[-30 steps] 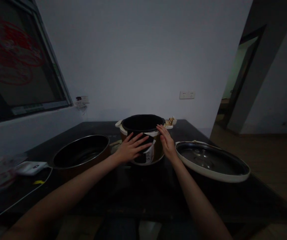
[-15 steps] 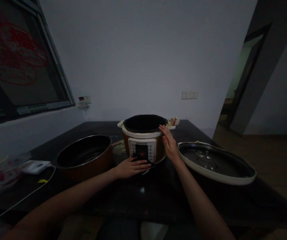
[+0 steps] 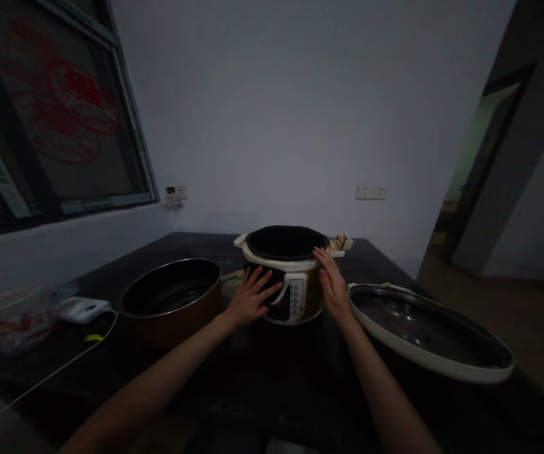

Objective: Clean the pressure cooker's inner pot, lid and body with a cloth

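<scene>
An electric pressure cooker (image 3: pixel 313 296) with a white rim and button panel stands lidless on the dark table, its black inside showing. My left hand (image 3: pixel 248 299) presses a black cloth (image 3: pixel 276 280) flat on the cooker's front, fingers spread over it; the cloth covers part of the panel. Against the cooker's right side rests my right hand (image 3: pixel 334 287), fingers stretched out and tips at the rim, holding nothing. A brown pot with a dark inside (image 3: pixel 177 320) stands left of the cooker. To the right lies a large oval lid (image 3: pixel 430 328) with a pale rim.
On the left of the table (image 3: pixel 272 384) are a bowl in a plastic bag (image 3: pixel 16 318), a white box-like device (image 3: pixel 84 310) with a cable, and a yellow scrap (image 3: pixel 94 338). Wall sockets (image 3: pixel 371 192) and a window (image 3: pixel 87 126) are beyond.
My left hand has moved the black cloth up and left over the cooker's front, and its fingers have spread. My right hand stays at the cooker's side. The view has shifted slightly.
</scene>
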The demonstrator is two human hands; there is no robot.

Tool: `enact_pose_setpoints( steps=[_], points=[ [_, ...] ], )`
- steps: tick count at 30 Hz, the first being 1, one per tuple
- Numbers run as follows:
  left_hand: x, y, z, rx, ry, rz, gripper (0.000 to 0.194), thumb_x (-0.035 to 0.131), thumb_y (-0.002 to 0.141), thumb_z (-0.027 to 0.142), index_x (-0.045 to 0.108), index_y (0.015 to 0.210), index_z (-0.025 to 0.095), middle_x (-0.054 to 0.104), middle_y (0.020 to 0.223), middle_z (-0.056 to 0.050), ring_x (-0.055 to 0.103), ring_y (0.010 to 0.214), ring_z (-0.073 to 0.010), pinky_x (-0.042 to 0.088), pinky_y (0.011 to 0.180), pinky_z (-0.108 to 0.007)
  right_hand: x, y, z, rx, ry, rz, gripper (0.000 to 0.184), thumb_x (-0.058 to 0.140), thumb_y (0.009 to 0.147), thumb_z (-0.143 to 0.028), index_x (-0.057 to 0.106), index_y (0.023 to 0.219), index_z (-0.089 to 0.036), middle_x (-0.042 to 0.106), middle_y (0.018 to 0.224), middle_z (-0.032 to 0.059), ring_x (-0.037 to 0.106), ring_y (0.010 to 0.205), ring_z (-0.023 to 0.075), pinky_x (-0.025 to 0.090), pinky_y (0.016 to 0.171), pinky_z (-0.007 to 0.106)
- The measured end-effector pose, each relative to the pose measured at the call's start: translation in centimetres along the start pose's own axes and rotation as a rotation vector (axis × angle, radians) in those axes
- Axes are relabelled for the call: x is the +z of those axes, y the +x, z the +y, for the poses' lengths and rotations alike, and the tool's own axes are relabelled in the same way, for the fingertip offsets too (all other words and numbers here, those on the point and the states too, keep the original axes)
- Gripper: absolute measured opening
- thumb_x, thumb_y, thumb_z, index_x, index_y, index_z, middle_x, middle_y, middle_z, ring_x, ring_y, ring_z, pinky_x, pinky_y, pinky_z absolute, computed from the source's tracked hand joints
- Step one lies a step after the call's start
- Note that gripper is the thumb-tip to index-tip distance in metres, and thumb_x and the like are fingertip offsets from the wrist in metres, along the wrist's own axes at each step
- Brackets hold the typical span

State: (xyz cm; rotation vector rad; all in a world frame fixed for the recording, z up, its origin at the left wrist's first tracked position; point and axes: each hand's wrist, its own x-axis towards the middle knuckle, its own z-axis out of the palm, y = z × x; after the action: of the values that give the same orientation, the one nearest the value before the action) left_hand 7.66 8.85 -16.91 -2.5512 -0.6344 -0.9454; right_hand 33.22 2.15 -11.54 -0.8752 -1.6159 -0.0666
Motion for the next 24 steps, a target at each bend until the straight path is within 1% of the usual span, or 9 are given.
enact_pose_setpoints(
  steps=[3, 5, 9, 12, 15, 17, 20, 22, 24],
  points=[
    [0.1, 1.2, 0.6, -0.161, -0.18, 0.229, 0.063, 0.049, 0.09, 0.028, 0.024, 0.148, 0.035, 0.01, 0.16, -0.003, 0.002, 0.146, -0.0297, 0.012, 0.114, -0.057, 0.0, -0.1, 0.2, -0.003, -0.001, 0.006, 0.039, 0.034, 0.098, -0.032, 0.047, 0.135, -0.025, 0.047, 0.144, 0.008, 0.033, 0.138, 0.019, 0.022, 0.115, 0.049],
    [0.2, 1.8, 1.3, -0.266, -0.302, 0.336, 0.061, 0.042, 0.094, 0.03, 0.018, 0.149, 0.034, 0.005, 0.16, -0.003, -0.002, 0.146, -0.0272, 0.01, 0.115, -0.056, 0.0, -0.1, 0.2, -0.003, -0.008, 0.001, 0.039, 0.035, 0.098, -0.032, 0.047, 0.135, -0.025, 0.046, 0.144, 0.008, 0.033, 0.138, 0.0195, 0.023, 0.115, 0.049],
    [0.8, 2.3, 2.6, -0.475, -0.594, 0.465, 0.058, 0.043, 0.093, 0.043, 0.026, 0.147, 0.034, 0.008, 0.16, 0.0, -0.001, 0.146, -0.024, 0.003, 0.118, -0.048, 0.8, -0.1, 0.0, 0.003, -0.049, 0.067, 0.038, 0.035, 0.098, -0.031, 0.049, 0.131, -0.024, 0.049, 0.14, 0.0091, 0.037, 0.136, 0.0212, 0.027, 0.113, 0.051],
    [1.3, 2.3, 3.0, -0.604, -0.678, 0.527, 0.06, 0.034, 0.095, 0.048, 0.017, 0.15, 0.03, 0.003, 0.161, -0.001, 0.001, 0.146, -0.0206, 0.006, 0.119, -0.042, 1.7, 0.2, -0.5, 0.009, -0.17, 0.163, 0.036, 0.035, 0.097, -0.033, 0.051, 0.127, -0.021, 0.054, 0.132, 0.0118, 0.042, 0.13, 0.0236, 0.031, 0.109, 0.054],
    [1.8, 2.1, 2.6, -0.735, -0.762, 0.544, 0.065, 0.031, 0.095, 0.051, 0.011, 0.151, 0.026, 0.006, 0.16, -0.003, 0.006, 0.146, -0.0187, 0.011, 0.119, -0.04, 2.4, 1.2, -1.6, -0.012, -0.375, 0.151, 0.036, 0.035, 0.097, -0.036, 0.057, 0.118, -0.018, 0.056, 0.123, 0.0146, 0.042, 0.128, 0.0279, 0.03, 0.107, 0.059],
    [2.0, 2.1, 2.1, -0.83, -0.812, 0.543, 0.064, 0.029, 0.095, 0.052, 0.013, 0.15, 0.024, 0.013, 0.159, -0.006, 0.01, 0.146, -0.0191, 0.014, 0.118, -0.04, 2.9, 2.3, -2.9, -0.066, -0.517, 0.074, 0.036, 0.035, 0.096, -0.036, 0.061, 0.112, -0.017, 0.058, 0.12, 0.0152, 0.04, 0.128, 0.0305, 0.025, 0.108, 0.06],
    [1.8, 2.6, 1.4, -0.943, -0.869, 0.538, 0.059, 0.022, 0.096, 0.05, 0.021, 0.149, 0.022, 0.026, 0.155, -0.01, 0.018, 0.144, -0.0215, 0.02, 0.116, -0.044, 4.2, 4.4, -5.6, -0.129, -0.689, -0.177, 0.034, 0.037, 0.097, -0.033, 0.064, 0.108, -0.017, 0.065, 0.111, 0.0121, 0.054, 0.114, 0.0273, 0.024, 0.11, 0.055],
    [1.3, 3.5, 1.5, -0.975, -0.885, 0.551, 0.059, 0.021, 0.097, 0.049, 0.021, 0.148, 0.021, 0.024, 0.156, -0.01, 0.016, 0.145, -0.0226, 0.018, 0.116, -0.046, 5.5, 5.9, -7.4, -0.092, -0.804, -0.399, 0.034, 0.035, 0.098, -0.031, 0.064, 0.106, -0.016, 0.07, 0.1, 0.0104, 0.064, 0.097, 0.024, 0.036, 0.103, 0.047],
    [0.5, 4.6, 2.1, -0.971, -0.885, 0.576, 0.06, 0.025, 0.096, 0.049, 0.02, 0.149, 0.022, 0.014, 0.159, -0.007, 0.008, 0.146, -0.0212, 0.011, 0.118, -0.043, 6.7, 7.2, -8.8, -0.023, -0.918, -0.573, 0.037, 0.032, 0.098, -0.035, 0.064, 0.101, -0.016, 0.071, 0.095, 0.0108, 0.067, 0.089, 0.0243, 0.048, 0.085, 0.04]
  ],
)
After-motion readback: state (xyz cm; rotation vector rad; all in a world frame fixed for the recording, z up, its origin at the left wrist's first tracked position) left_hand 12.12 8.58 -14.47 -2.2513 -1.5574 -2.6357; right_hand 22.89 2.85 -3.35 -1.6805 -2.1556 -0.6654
